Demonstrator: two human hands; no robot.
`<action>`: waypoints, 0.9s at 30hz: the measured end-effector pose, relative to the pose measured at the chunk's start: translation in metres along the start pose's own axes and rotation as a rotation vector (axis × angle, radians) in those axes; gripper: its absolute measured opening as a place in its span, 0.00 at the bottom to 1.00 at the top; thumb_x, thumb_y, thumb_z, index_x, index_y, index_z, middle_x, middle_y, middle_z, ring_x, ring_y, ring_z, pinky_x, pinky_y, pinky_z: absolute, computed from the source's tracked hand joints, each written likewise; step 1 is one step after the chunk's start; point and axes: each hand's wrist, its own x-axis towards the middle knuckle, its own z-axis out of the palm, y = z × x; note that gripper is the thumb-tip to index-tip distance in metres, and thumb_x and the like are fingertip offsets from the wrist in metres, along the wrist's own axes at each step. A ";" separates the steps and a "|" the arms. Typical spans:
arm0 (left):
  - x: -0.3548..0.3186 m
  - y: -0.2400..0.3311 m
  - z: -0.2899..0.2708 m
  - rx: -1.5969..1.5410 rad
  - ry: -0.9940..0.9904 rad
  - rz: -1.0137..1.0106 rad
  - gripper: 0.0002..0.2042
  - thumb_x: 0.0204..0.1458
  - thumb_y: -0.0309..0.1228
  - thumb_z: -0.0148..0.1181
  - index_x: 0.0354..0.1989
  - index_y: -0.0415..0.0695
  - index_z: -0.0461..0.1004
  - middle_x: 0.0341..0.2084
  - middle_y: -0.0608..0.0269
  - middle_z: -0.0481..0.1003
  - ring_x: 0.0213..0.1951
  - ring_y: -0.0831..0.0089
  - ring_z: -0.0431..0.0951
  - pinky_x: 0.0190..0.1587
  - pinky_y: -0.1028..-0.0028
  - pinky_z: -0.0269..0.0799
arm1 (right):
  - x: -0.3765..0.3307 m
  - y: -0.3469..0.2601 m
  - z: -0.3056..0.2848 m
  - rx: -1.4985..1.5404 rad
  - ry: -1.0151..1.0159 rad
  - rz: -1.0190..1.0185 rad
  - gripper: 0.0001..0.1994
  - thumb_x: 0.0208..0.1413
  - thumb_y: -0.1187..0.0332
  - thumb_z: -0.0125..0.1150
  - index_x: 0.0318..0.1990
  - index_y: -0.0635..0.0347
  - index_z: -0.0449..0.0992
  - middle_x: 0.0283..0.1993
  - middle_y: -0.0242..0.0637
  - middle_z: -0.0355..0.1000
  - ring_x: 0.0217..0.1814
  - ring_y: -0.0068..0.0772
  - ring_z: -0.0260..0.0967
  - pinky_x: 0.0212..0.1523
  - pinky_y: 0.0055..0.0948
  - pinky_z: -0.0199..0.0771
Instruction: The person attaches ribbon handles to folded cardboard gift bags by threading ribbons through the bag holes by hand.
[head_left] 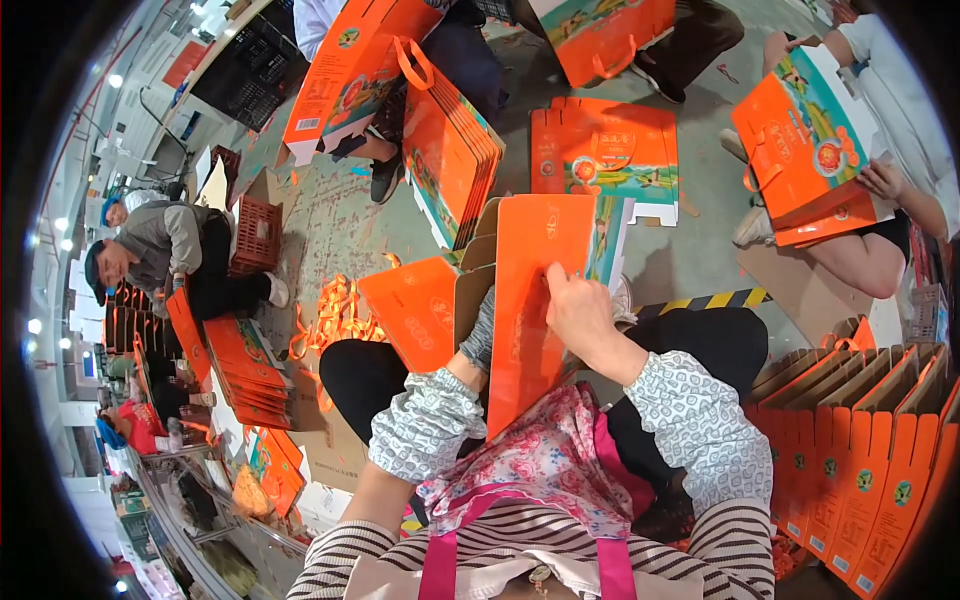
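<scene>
I hold an orange cardboard gift box (pixel 530 300), partly folded, upright over my lap. My right hand (pixel 578 310) presses flat on its right side panel. My left hand (pixel 482 335), in a grey glove, grips the box from the left, mostly hidden behind a brown flap (pixel 470 295). An orange side flap (pixel 412 310) sticks out to the left. A floral apron (pixel 545 455) covers my lap.
A row of folded orange boxes (pixel 860 470) stands at my right. A pile of orange handle straps (pixel 335 315) lies on the floor to the left. Other seated people fold boxes: one at far left (pixel 165 245), one at upper right (pixel 900 180). A stack of flat boxes (pixel 455 150) stands ahead.
</scene>
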 end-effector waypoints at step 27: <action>-0.001 0.011 -0.005 0.543 0.128 0.269 0.12 0.49 0.29 0.51 0.42 0.40 0.70 0.36 0.51 0.72 0.39 0.58 0.73 0.41 0.68 0.69 | 0.006 0.008 -0.011 0.249 -0.084 0.019 0.04 0.48 0.73 0.52 0.32 0.61 0.67 0.27 0.47 0.70 0.27 0.53 0.67 0.26 0.45 0.65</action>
